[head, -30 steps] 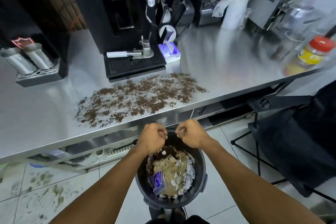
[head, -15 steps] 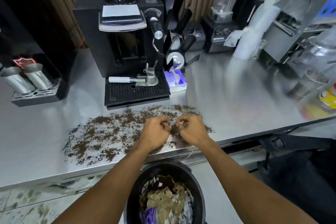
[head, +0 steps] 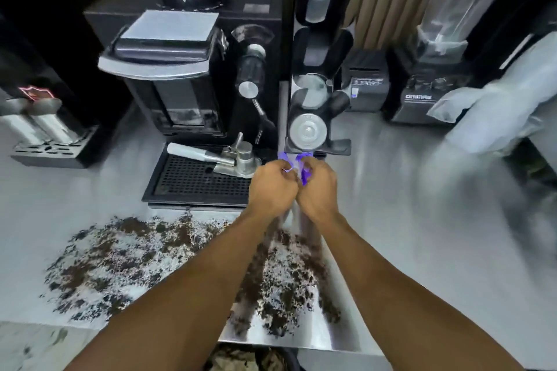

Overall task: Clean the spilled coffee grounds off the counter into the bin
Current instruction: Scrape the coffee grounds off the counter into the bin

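Observation:
Brown coffee grounds (head: 144, 259) lie scattered over the steel counter (head: 422, 235) near its front edge, partly under my forearms. At the bottom edge, below the counter lip, shows a sliver of the black bin (head: 241, 361) with crumpled waste in it. Both hands are stretched past the spill to a purple tissue pack (head: 305, 173) at the foot of the cup dispenser. My left hand (head: 271, 188) and my right hand (head: 319, 190) are side by side with fingers curled on the pack, which is mostly hidden by them.
A black coffee machine (head: 180, 75) with a drip tray (head: 193, 181) and a metal portafilter (head: 238, 156) stands just left of my hands. A cup dispenser (head: 313, 75) rises behind them. A blender (head: 428, 93) and a plastic bag (head: 497, 108) are at the right, a black dispenser (head: 45, 129) at the left.
My hands have left the bin's rim, risen over the counter edge and the grounds, and reached forward onto the purple tissue pack. The view has moved in over the counter.

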`<act>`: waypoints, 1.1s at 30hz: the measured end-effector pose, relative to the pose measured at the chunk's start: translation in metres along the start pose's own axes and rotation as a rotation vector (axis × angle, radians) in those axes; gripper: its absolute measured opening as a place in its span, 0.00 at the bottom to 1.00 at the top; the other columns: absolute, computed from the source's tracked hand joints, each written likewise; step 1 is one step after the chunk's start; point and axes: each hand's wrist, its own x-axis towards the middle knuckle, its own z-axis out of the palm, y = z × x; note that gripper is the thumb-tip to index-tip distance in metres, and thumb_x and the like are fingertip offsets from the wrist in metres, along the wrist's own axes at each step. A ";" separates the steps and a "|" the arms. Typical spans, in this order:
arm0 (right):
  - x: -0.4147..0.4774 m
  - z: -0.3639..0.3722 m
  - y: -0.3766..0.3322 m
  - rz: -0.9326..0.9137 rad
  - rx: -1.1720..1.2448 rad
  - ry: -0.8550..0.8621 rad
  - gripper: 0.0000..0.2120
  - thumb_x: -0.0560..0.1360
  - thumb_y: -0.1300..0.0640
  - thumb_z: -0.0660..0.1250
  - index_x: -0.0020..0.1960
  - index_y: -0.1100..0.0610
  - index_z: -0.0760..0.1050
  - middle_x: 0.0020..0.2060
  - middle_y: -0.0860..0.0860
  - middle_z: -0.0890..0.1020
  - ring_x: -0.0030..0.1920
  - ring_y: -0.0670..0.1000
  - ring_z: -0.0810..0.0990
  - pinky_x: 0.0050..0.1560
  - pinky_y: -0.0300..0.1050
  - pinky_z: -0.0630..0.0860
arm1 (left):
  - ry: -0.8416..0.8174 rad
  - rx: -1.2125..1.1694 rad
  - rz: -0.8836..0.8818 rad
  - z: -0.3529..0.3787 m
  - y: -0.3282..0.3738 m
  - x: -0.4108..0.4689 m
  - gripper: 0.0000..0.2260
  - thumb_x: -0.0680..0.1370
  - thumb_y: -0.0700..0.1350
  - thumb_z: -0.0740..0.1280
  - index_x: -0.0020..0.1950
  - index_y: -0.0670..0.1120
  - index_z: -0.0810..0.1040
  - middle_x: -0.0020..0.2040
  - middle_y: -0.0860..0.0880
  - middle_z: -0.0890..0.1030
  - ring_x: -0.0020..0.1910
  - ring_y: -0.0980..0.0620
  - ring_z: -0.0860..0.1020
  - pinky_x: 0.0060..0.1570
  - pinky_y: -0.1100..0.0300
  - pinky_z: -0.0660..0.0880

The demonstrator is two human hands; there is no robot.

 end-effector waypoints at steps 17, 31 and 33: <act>0.015 0.033 0.032 0.104 -0.069 -0.174 0.14 0.66 0.57 0.67 0.52 0.55 0.79 0.46 0.55 0.81 0.43 0.54 0.80 0.43 0.45 0.80 | 0.342 -0.617 -0.170 -0.053 0.021 -0.044 0.09 0.75 0.38 0.71 0.34 0.46 0.82 0.29 0.50 0.78 0.30 0.53 0.74 0.33 0.60 0.71; -0.131 -0.011 -0.069 -0.173 0.311 -0.201 0.39 0.69 0.53 0.74 0.75 0.48 0.58 0.73 0.50 0.67 0.72 0.50 0.67 0.68 0.44 0.69 | -0.147 -0.654 -0.120 -0.130 0.014 -0.144 0.07 0.75 0.38 0.71 0.36 0.43 0.83 0.29 0.44 0.76 0.29 0.49 0.70 0.30 0.60 0.64; -0.138 -0.011 -0.084 -0.061 0.336 -0.264 0.20 0.72 0.66 0.67 0.60 0.48 0.72 0.54 0.51 0.80 0.52 0.50 0.80 0.45 0.40 0.77 | -0.117 -0.658 -0.117 -0.147 0.001 -0.154 0.07 0.75 0.38 0.70 0.37 0.42 0.83 0.29 0.45 0.76 0.28 0.50 0.69 0.28 0.60 0.64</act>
